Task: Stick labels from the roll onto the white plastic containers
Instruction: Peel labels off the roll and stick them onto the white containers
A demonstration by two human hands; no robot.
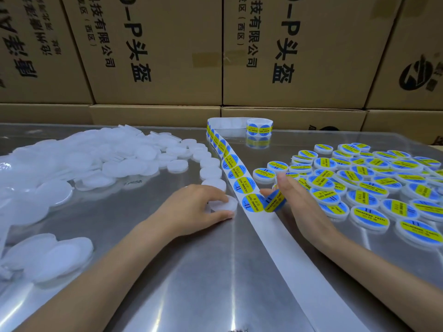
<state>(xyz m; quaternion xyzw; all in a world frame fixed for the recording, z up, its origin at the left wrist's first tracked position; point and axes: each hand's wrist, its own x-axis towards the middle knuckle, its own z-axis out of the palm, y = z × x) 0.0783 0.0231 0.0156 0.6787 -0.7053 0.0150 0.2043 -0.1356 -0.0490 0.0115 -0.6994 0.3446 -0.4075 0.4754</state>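
Observation:
My left hand (194, 207) grips a bare white round container (225, 205) flat on the metal table, just left of the label strip. My right hand (294, 200) pinches a blue and yellow round label (275, 201), peeled and curled up off the white backing strip (282, 238). The strip runs from the label roll (259, 127) at the back down to the front edge, with several labels still on its upper stretch (236, 170). A heap of unlabelled white containers (84, 164) lies on the left. Labelled containers (374, 185) are spread on the right.
Stacked cardboard boxes (215, 56) wall off the back of the shiny metal table (187, 271). More white containers (48, 255) lie at the near left. A short row of white containers (211, 171) runs along the strip's left side.

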